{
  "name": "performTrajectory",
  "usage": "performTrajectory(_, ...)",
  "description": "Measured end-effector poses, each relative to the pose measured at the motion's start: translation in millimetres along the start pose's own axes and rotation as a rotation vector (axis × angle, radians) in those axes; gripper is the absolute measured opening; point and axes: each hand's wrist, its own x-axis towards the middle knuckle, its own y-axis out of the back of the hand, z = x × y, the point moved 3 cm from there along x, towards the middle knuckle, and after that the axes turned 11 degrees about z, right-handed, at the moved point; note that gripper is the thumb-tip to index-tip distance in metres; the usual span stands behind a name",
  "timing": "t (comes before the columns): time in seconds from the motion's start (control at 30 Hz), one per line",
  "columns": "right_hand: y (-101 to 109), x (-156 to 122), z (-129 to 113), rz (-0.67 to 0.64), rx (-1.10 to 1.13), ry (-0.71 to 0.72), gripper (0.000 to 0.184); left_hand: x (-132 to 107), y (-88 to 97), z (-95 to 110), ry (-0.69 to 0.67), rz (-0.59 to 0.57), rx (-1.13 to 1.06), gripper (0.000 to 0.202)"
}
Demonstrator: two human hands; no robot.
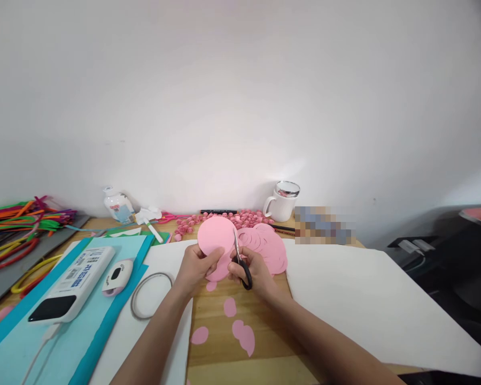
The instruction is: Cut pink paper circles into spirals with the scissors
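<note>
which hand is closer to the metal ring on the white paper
Left. The left hand, holding the pink paper circle, is just right of the metal ring; the right hand, gripping the scissors, sits farther right, beyond the left hand.

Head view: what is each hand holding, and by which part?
The left hand holds the pink paper circle by its lower edge. The right hand holds the scissors by the black handles.
</note>
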Motion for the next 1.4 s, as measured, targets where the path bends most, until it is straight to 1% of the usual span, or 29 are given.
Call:
performTrajectory(0.17,-1.0,-0.7,-1.9,0.02,-0.055,0.001,0.035,-0.2,-2.4,0.5,0.036,-0.055,-0.082,0.035)
performTrajectory(0.27,-2.5,-1.4,2.0,0.016,-0.065,-0.021,0.036,-0.1,-2.8,0.6,0.05,-0.054,-0.12,0.034)
performTrajectory(0.43,-3.5,-0.8,8.8,-0.007,-0.055,-0.037,0.037,0.6,0.3,0.0,0.012,0.002,-0.055,0.042)
performTrajectory(0.67,3.0,4.9,6.7,-0.011,-0.056,0.036,0.043,-0.7,-1.3,1.8,0.042,-0.02,0.041,0.044)
performTrajectory(0.87,2.5,4.3,4.2,-0.027,-0.03,0.056,0.044,-0.7,-1.3,2.4,0.066,-0.001,0.014,0.042)
performTrajectory(1.1,2.3,4.6,5.7,-0.02,-0.012,0.059,0.043,0.2,-0.2,0.7,0.047,0.008,0.021,0.042)
performTrajectory(1.4,3.2,5.0,6.4,-0.022,-0.045,0.048,0.041,-1.3,-0.7,4.6,0.03,0.002,0.03,0.044)
